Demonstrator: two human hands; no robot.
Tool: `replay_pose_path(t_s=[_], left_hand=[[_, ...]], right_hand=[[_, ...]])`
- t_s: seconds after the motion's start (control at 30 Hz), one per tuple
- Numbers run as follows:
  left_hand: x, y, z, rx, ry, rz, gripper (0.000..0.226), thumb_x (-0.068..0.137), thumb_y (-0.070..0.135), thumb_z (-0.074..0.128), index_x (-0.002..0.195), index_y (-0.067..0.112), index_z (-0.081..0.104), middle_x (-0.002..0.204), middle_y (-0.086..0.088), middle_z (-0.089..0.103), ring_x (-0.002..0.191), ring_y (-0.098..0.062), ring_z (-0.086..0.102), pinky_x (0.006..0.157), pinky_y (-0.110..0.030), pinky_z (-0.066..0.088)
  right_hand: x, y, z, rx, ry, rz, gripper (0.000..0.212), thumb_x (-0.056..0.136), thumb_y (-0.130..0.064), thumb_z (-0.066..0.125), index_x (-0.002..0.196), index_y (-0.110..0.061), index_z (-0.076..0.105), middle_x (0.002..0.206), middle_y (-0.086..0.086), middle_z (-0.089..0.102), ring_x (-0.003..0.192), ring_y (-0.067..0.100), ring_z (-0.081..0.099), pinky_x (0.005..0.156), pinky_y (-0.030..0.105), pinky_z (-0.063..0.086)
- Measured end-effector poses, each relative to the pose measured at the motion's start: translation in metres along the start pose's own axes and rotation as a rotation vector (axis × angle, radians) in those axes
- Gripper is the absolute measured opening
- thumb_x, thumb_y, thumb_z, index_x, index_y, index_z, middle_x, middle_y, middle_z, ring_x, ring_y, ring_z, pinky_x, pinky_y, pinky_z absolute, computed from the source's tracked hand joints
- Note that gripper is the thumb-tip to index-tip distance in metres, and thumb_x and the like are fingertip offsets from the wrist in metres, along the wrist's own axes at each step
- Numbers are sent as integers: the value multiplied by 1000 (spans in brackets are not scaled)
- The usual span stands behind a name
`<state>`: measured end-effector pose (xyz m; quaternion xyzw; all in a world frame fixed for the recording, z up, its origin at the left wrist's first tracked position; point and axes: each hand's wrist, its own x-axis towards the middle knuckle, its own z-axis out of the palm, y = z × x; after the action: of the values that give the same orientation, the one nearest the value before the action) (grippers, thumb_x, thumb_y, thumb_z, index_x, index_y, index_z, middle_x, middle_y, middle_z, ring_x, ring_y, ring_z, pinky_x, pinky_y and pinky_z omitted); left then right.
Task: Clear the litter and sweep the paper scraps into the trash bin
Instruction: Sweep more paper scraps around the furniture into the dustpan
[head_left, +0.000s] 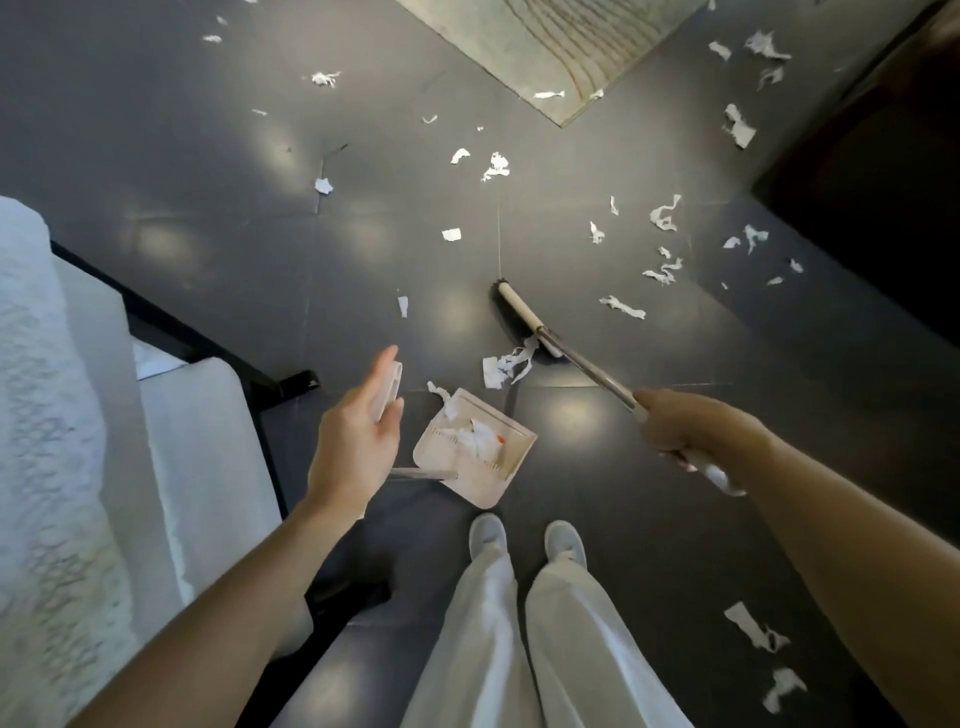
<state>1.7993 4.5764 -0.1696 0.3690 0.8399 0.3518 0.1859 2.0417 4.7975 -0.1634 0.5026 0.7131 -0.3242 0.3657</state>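
Paper scraps (501, 366): torn, thin, white. Judged very light and limp, likely to flutter or slide on the glossy dark floor (208, 156), so low short strokes should suit them better than picking by hand. Nearest clump touches the broom head (519, 317), just beyond the mouth of the dustpan (483, 493); many more lie scattered far and right, a few near right. Dustpan sits on the floor just ahead of the shoes (488, 535), some scraps already inside. Broom shaft (592, 371): looks stiff, best taken high up for reach. Right hand (680, 423): fingers curled tight round the shaft near its upper end. Left hand (356, 447): fingers straight and close together, palm open, the dustpan's upright grip (387, 387) resting against them, not clasped. Trash bin not in view. White cushioned seat (52, 415) at left
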Motion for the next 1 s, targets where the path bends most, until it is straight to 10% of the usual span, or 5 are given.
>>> replay_pose_path(t_s=[0.1,0.23,0.37,0.83,1.0], left_hand=[[-6,-7,-3,-23,76,-42,53,93,1,58,142,18,48,116,11,56,103,24,43,82,10,28],[6,-14,-8,-20,122,-80,54,94,6,59,143,25,46,125,5,60,111,-10,54,88,4,34],[28,-9,-6,-72,121,-176,53,95,11,56,143,31,45,132,-5,61,106,-37,64,90,-49,54],[3,-12,-28,-61,175,-240,50,99,15,50,147,17,38,143,-6,51,123,-31,56,99,-44,48],[-28,-21,-43,-66,251,-365,51,100,18,50,148,24,36,145,-4,49,121,-33,57,92,-55,52]], right_hand=[[2,-10,7,-29,-26,-23,56,82,1,47,136,-13,40,81,9,54,54,18,56,31,18,35],[0,-25,22,-45,-59,-57,71,85,-7,50,150,-23,25,95,5,52,67,15,56,44,21,40],[-15,-33,32,24,-175,-81,71,86,-12,57,147,-32,27,87,-2,51,72,12,57,46,18,41],[-47,-80,-34,-197,-168,-185,76,83,1,49,149,-28,24,72,7,57,38,12,54,38,21,45],[-24,-119,-36,-280,-116,-262,49,81,3,47,126,-13,44,65,6,55,24,5,47,29,13,32]])
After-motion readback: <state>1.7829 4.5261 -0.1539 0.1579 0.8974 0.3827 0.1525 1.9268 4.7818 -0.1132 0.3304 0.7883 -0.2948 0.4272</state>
